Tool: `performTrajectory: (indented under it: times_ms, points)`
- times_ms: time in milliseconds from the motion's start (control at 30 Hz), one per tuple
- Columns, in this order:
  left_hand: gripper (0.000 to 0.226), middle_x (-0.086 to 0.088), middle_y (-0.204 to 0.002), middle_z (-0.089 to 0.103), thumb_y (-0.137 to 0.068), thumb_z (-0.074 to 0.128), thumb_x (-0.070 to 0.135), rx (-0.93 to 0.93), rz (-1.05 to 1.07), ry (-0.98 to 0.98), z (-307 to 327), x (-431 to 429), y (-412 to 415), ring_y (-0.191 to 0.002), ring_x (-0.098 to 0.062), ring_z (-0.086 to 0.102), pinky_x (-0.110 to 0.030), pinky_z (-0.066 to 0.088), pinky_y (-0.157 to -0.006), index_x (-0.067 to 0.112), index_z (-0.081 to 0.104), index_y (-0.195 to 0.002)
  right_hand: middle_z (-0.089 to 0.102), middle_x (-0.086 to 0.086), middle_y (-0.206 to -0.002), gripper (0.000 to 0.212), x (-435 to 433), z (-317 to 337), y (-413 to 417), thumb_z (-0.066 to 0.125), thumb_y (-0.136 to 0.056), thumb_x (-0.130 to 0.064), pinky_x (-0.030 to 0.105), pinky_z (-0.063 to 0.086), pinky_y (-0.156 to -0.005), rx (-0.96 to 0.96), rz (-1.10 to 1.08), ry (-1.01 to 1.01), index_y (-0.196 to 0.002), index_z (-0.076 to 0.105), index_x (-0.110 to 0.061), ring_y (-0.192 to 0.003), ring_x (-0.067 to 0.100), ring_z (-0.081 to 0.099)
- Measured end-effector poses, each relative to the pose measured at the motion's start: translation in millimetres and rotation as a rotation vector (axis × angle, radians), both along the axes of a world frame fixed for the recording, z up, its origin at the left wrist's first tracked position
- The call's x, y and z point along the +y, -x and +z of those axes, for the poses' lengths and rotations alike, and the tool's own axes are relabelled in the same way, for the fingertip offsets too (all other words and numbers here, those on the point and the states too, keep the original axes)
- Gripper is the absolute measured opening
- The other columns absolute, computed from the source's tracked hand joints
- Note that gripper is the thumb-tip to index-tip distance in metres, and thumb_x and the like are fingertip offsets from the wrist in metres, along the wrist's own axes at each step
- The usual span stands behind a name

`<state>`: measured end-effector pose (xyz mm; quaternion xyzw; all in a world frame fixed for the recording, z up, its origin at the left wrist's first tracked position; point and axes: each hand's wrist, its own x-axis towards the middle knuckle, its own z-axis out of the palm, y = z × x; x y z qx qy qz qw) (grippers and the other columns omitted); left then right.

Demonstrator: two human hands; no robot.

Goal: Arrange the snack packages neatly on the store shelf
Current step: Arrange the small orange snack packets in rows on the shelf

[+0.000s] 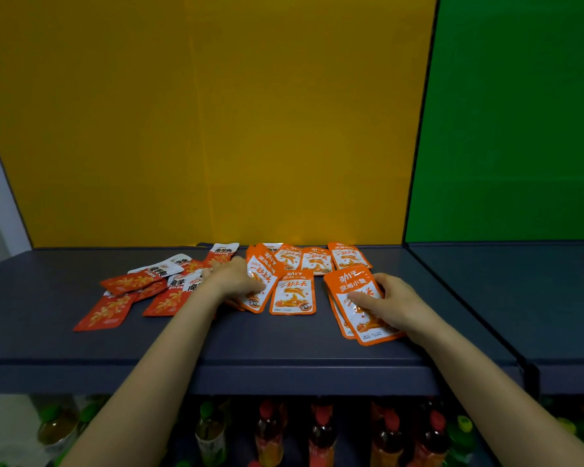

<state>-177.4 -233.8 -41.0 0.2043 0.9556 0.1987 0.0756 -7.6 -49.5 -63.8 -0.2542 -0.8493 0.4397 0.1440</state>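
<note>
Orange snack packets lie on the dark shelf [284, 345]. My right hand [388, 303] grips a small stack of orange packets [351, 291] at the right, thumb on top. My left hand [233, 278] holds a fanned bunch of orange packets [262, 267] near the middle. One orange packet [293, 293] lies flat between my hands. A row of orange packets [317, 259] rests at the back. Red and white packets [139, 284] lie scattered to the left.
A yellow back panel [216, 129] stands behind this shelf bay and a green panel [520, 129] behind the bay to the right. A dark divider edge [466, 308] separates the bays. Bottles [321, 433] stand on the lower shelf.
</note>
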Motion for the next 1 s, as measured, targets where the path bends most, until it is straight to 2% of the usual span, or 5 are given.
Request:
performTrajectory:
  times_ms: [233, 400, 533, 733, 1000]
  points:
    - [0.042, -0.011, -0.107, 0.058, -0.082, 0.070, 0.021, -0.122, 0.008, -0.113, 13.2, 4.9, -3.5, -0.072, -0.018, 0.055, -0.028, 0.045, -0.061, 0.007, 0.043, -0.112, 0.064, 0.006, -0.120, 0.048, -0.6, -2.9, -2.2, 0.065, -0.085, -0.034, 0.028, 0.053, -0.077, 0.045, -0.020, -0.038, -0.126, 0.050, -0.014, -0.093, 0.017, 0.066]
    - [0.040, -0.015, -0.110, 0.067, -0.077, 0.074, 0.013, -0.126, -0.016, -0.277, 13.6, 3.1, 2.0, -0.092, -0.031, 0.067, -0.039, 0.055, -0.080, 0.001, 0.058, -0.111, 0.065, 0.005, -0.120, 0.048, 0.9, -6.4, -3.0, 0.065, -0.085, -0.034, 0.037, 0.054, -0.088, 0.102, -0.037, -0.091, -0.126, 0.050, -0.016, -0.100, 0.020, 0.066]
    - [0.029, -0.020, -0.104, 0.068, -0.076, 0.074, 0.010, -0.065, -0.027, -0.338, 19.3, 5.1, -2.8, -0.073, -0.028, 0.066, -0.037, 0.054, -0.066, 0.001, 0.061, -0.100, 0.064, 0.006, -0.122, 0.052, 1.5, -6.8, -2.3, 0.064, -0.085, -0.035, 0.041, 0.052, -0.092, 0.127, -0.043, -0.109, -0.130, 0.047, -0.015, -0.104, 0.021, 0.065]
    - [0.045, -0.018, -0.113, 0.063, -0.078, 0.073, 0.012, 0.048, 0.059, -0.638, 40.6, 27.1, -19.0, -0.097, -0.035, 0.064, -0.045, 0.052, -0.084, 0.004, 0.049, -0.115, 0.067, 0.005, -0.113, 0.031, 26.7, 1.0, -19.7, 0.065, -0.086, -0.027, 0.037, 0.055, -0.086, 0.288, -0.036, 0.151, -0.112, 0.051, -0.019, -0.095, 0.020, 0.067]
    - [0.038, -0.014, -0.105, 0.065, -0.080, 0.067, 0.003, -0.226, -0.182, -1.031, 51.6, 147.2, -90.3, -0.070, -0.016, 0.062, -0.026, 0.054, -0.055, 0.009, 0.051, -0.114, 0.068, 0.005, -0.097, 0.032, 149.3, 51.1, -83.9, 0.065, -0.086, -0.019, 0.030, 0.055, -0.072, 0.440, -0.099, 0.158, -0.114, 0.054, -0.010, -0.075, 0.015, 0.066]
